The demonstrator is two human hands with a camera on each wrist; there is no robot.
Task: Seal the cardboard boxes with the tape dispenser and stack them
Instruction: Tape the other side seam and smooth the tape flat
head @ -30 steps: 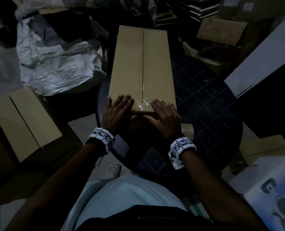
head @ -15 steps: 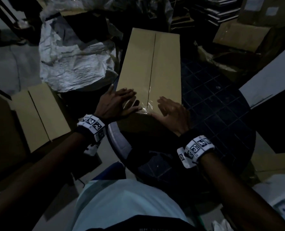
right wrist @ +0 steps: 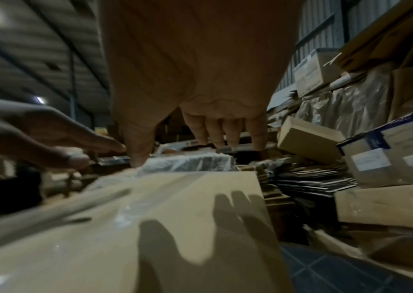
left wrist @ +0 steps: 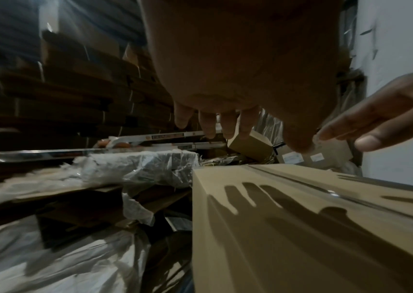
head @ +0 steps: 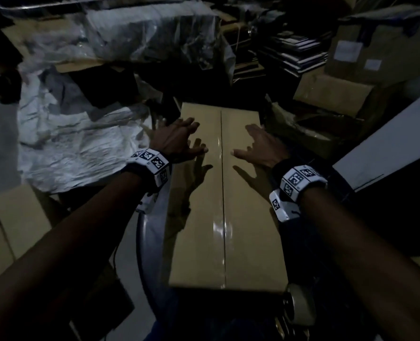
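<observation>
Head view: both hands are held spread above the far half of the cardboard box, left hand over its left flap, right hand over its right; nothing is gripped. Glossy tape is seen along the seam between them. A tape roll lies well behind the right wrist.

Left wrist view: fingers hang relaxed, clear of the lid; a slip is risked if only the smooth top is pressed.

Right wrist view: stacked cartons crowd the right side and could be struck in lifting.
</observation>
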